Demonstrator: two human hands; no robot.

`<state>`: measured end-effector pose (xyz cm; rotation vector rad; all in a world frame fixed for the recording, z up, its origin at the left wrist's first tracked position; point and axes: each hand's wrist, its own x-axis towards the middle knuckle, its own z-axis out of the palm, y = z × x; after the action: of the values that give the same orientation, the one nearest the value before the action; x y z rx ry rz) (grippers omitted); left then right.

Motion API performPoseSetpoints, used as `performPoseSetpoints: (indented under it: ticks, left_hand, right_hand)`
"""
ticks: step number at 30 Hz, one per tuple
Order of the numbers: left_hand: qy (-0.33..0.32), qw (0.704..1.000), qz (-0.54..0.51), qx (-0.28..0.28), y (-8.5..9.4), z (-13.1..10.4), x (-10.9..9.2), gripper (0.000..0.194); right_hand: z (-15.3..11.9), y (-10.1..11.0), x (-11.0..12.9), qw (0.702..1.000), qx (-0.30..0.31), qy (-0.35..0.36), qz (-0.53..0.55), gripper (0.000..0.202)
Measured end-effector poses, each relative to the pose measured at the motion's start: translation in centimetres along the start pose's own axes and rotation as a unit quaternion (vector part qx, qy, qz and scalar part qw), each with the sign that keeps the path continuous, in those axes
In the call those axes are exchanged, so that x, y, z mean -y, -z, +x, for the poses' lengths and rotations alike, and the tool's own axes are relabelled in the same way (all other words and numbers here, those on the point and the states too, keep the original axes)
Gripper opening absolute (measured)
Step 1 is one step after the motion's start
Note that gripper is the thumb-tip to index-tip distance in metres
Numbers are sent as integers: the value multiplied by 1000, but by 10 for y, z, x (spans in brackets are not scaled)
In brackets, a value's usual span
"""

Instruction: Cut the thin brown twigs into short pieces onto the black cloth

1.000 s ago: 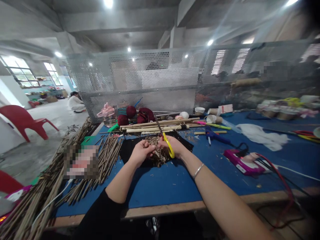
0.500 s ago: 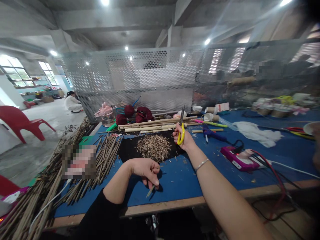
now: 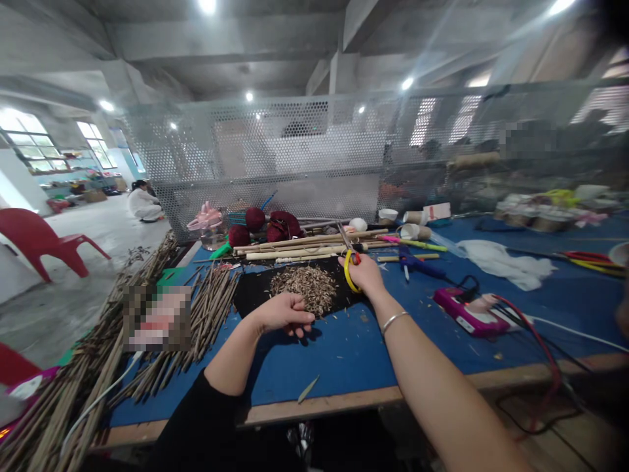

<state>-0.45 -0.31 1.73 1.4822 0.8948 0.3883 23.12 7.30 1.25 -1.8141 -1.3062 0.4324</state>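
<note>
My right hand (image 3: 367, 274) is closed around the yellow handles of a pair of scissors (image 3: 352, 272), whose blades point up and away, toward the sticks at the back. My left hand (image 3: 284, 313) hovers at the near edge of a pile of small brown cut pieces (image 3: 309, 283), fingers loosely bent and apart, with nothing visible in them. The pile lies on a black cloth (image 3: 251, 292). A narrow green leaf-like strip (image 3: 308, 389) rests on the blue table close to its front edge, apart from both hands.
Thin brown stalks (image 3: 209, 314) lie in bundles at the left. Behind the pile are pale sticks (image 3: 299, 252) and dark red yarn balls (image 3: 254, 219). To the right sit a blue glue gun (image 3: 417, 262), a purple power strip (image 3: 469, 311) with cables, and white plastic (image 3: 506, 262).
The green strip has left my left hand and now lies on the table. That hand has risen slightly toward the pile. The scissors have tilted left and lower in my right hand.
</note>
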Motion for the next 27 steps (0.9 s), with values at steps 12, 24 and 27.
performPoseSetpoints:
  ticks: [12, 24, 27]
  left_hand:
    - [-46, 993, -40, -103, -5, 5, 0, 40]
    - [-157, 944, 149, -250, -7, 12, 7, 34]
    - [-133, 971, 129, -150, -17, 15, 8, 35]
  right_hand:
    - [1, -4, -2, 996, 5, 29, -87, 39]
    - [-5, -5, 4, 995, 1, 57, -82, 37]
    - [-7, -7, 6, 994, 3, 67, -84, 36]
